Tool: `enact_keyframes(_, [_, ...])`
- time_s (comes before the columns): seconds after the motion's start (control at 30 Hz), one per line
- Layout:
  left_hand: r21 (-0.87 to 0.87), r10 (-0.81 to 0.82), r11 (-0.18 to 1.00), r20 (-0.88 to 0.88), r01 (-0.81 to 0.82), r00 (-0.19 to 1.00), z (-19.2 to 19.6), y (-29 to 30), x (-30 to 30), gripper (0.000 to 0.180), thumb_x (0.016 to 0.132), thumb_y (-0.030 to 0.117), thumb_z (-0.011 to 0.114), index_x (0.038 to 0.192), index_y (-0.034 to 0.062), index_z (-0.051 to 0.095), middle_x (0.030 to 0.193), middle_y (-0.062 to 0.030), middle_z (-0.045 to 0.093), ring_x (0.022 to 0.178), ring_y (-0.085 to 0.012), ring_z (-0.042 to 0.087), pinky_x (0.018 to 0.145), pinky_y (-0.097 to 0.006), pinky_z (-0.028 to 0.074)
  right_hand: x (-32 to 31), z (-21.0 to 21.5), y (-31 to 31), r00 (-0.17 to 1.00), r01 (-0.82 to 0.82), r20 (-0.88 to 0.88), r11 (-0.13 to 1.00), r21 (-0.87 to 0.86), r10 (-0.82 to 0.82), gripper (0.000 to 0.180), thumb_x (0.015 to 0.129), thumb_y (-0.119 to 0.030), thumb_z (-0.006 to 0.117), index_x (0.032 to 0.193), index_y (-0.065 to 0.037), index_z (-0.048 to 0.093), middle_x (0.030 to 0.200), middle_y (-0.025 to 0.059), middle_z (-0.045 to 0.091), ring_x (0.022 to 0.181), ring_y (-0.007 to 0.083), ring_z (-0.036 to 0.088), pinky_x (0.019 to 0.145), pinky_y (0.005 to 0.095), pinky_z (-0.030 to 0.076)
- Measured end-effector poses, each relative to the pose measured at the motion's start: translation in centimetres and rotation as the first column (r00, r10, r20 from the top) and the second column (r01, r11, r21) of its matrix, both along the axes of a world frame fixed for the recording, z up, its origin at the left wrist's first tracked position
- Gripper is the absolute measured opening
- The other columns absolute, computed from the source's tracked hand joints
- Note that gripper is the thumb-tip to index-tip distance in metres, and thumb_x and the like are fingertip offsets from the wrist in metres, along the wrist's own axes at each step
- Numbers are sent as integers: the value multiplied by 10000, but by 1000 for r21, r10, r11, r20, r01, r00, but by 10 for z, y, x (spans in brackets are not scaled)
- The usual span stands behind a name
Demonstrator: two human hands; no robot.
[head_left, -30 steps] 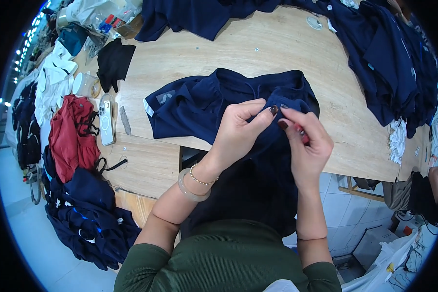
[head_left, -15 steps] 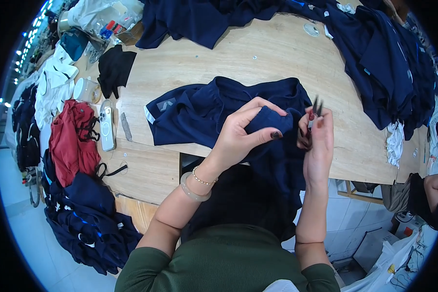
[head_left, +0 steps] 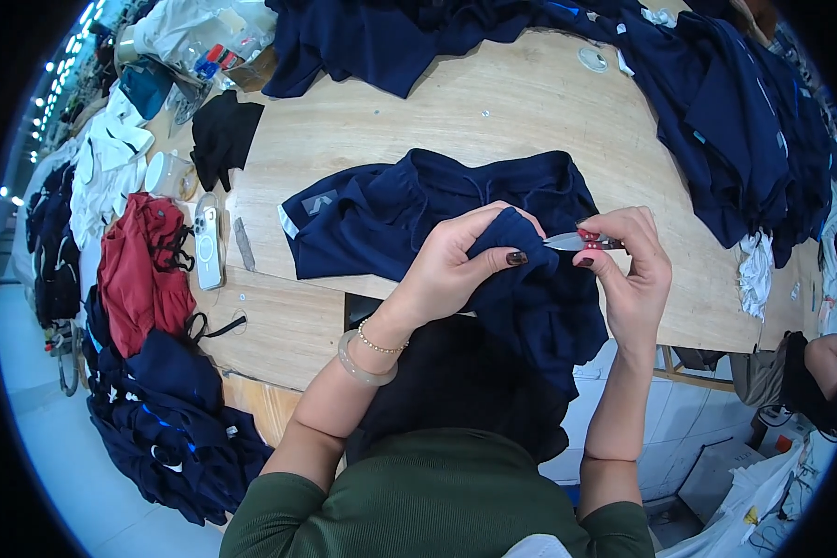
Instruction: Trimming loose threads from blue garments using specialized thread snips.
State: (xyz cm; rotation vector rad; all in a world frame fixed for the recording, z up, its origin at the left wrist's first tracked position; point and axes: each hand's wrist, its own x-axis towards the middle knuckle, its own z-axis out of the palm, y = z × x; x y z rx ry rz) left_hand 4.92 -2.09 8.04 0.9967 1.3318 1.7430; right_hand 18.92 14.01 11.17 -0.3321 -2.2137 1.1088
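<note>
Two hands work the navy shorts (head_left: 418, 219): left hand (head_left: 456, 270) pinches a fabric fold, right hand (head_left: 628, 270) grips thread snips (head_left: 567, 241), likely trimming, needing careful blade placement.

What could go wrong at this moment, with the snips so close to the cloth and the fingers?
The small snips in the right hand point straight at the left hand, whose thumb pinches the navy garment right beside the blades; a slip might nick the thumb. The fabric is bunched at that spot, so a cut could catch a fold and hole the cloth. Part of the garment hangs off the wooden table edge, and its weight may pull it loose.
</note>
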Motion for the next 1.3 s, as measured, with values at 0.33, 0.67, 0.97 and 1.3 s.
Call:
enact_keyframes(0.33, [-3,-31,1000,-16,31,999,0,0,-1,179,894,65,671,1041,-33,641,1052,-59,643,915,-109,568,830,-231,469,-5,2,-2,1000,5,14,999,46,-6,196,733,-143,800,875,-44,708,799,42,652,800,190,525,719,303,436])
enact_keyframes(0.67, [-6,-27,1000,-45,26,999,-2,-1,-3,182,888,54,672,1050,-25,650,1039,-55,643,905,-111,567,808,-236,471,-9,3,-3,999,-38,2,996,77,38,197,737,-158,796,864,-42,700,782,38,643,781,196,530,727,310,425])
enact_keyframes(0.97, [-16,-88,996,68,89,994,7,-1,-3,329,885,5,633,1212,-21,617,1181,-78,649,1066,-133,599,956,-276,475,-10,-9,3,999,-2,-47,992,-123,-4,210,749,-147,792,893,-24,700,830,54,657,827,185,552,733,288,448])
enact_keyframes(1.3, [-56,105,985,-564,-164,819,9,-5,-9,306,828,-82,612,1122,4,604,1343,-124,476,1258,-266,463,1037,-390,422,-25,-4,3,985,-147,-149,880,-451,88,227,801,-134,768,983,-28,683,843,30,650,782,104,516,678,235,423])
